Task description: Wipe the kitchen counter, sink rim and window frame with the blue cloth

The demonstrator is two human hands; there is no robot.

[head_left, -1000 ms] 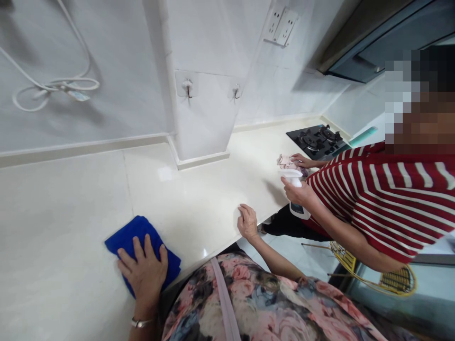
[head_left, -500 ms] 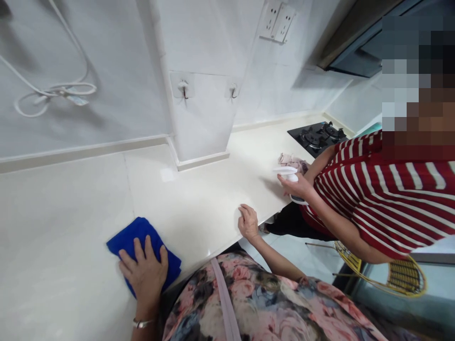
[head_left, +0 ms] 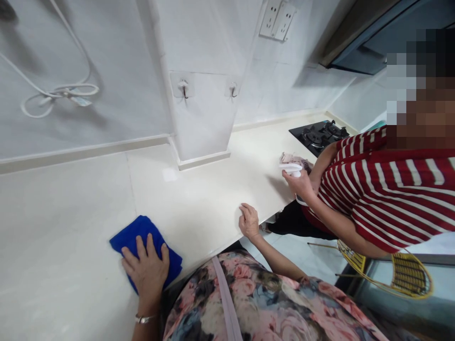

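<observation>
My left hand point(head_left: 145, 270) lies flat on a folded blue microfibre cloth point(head_left: 145, 248), pressing it onto the pale stone countertop point(head_left: 199, 208). My right hand point(head_left: 249, 221) rests empty at the countertop's front edge, fingers lightly curled. Farther along the counter, a co-worker's hand point(head_left: 299, 184) grips a white spray bottle point(head_left: 292, 168), whose lower body is mostly hidden. Just behind it lies a crumpled pink cloth point(head_left: 293, 160), partly covered by the bottle and the co-worker's arm.
A black gas hob point(head_left: 318, 135) sits at the counter's far end, under a range hood point(head_left: 369, 47). A white pillar point(head_left: 202, 118) juts onto the counter, with wall sockets point(head_left: 276, 20) above it. A yellow woven chair point(head_left: 408, 274) stands on the floor at right.
The co-worker's hand has brought the spray bottle closer to the pink cloth, and the co-worker's other hand has gone from view. My hands stay almost still, with the blue cloth shifted slightly right.
</observation>
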